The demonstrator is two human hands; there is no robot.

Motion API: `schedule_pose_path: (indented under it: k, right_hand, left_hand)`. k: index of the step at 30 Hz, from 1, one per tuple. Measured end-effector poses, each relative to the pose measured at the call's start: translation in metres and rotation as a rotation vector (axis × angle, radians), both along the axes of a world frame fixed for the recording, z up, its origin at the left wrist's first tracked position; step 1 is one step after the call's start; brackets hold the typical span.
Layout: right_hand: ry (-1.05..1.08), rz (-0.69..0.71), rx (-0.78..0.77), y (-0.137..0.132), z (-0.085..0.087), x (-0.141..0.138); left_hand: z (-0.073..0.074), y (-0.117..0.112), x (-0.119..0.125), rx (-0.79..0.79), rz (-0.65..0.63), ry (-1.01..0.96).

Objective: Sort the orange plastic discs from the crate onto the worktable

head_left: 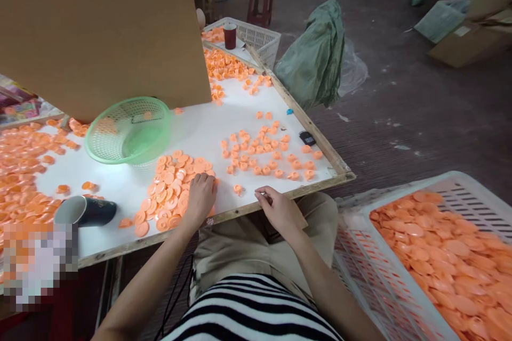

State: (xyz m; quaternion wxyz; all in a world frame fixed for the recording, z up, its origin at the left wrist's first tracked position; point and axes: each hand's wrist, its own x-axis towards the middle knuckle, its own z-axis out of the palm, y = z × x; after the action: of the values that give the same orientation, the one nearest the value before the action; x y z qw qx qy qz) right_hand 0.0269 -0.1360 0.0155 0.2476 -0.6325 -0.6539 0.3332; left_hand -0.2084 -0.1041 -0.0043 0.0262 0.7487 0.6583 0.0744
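Note:
My left hand (pixel 202 195) reaches onto a pile of flat orange plastic discs (pixel 165 189) at the table's near side. Its fingers are bent down and close together among the discs, and their tips are partly hidden. My right hand (pixel 276 208) is just off the table's front edge, thumb and forefinger pinched together, with nothing visible between them. Between the hands a single small orange cap-like piece (pixel 238 189) lies on the white top. Beyond it, several similar small orange pieces (pixel 258 147) are scattered, apart from both hands.
A green mesh basket (pixel 128 154) sits beside a tall cardboard sheet (pixel 104 37). A dark cup (pixel 96 211) lies on its side at the left. Wooden strips (pixel 328 157) rim the table (pixel 196 133). At my right stands a white crate (pixel 476 186) of orange discs.

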Motion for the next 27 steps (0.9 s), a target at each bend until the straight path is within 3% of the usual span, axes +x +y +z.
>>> schedule_pose_path:
  k: [6, 9, 15, 21, 27]
  right_hand:
    - [0.089, 0.008, 0.039, 0.004, -0.009, -0.008]
    - [0.114, 0.024, 0.033, 0.006, -0.013, -0.011]
    - [0.167, 0.041, 0.040, 0.011, -0.012, -0.019]
    - [0.244, 0.013, -0.028, 0.030, -0.020, -0.033]
    - [0.173, 0.047, -0.207, 0.050, -0.037, -0.038]
  left_hand:
    - [-0.005, 0.003, -0.005, 0.018, 0.017, -0.020]
    - [-0.009, 0.006, -0.005, 0.005, 0.024, -0.129]
    - [-0.003, 0.007, 0.000, -0.105, 0.101, -0.544]
    - [0.002, 0.006, 0.028, -0.327, 0.121, -1.180]
    - [-0.013, 0.011, 0.044, -0.468, 0.193, -1.140]
